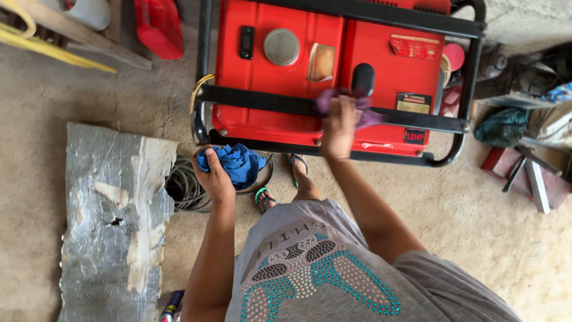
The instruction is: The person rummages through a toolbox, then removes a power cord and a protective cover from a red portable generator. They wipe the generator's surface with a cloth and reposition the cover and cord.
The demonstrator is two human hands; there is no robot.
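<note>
1. A torn silver sheet [113, 209] lay on the floor at the left of the frame.
2. Just right of it, the left hand [213, 179] clutched a bunched blue cloth [238, 164] above a coil of dark cable [186, 189], left of centre.
3. At upper centre, the right hand [339, 126] pressed a purple rag [357, 107], gripped in its fingers, against the black frame bar [268, 102] of the red generator [286, 83].

Foil-faced board [113, 209] beside coiled cable [186, 189] — red jerrycan [158, 27] beyond.
</note>
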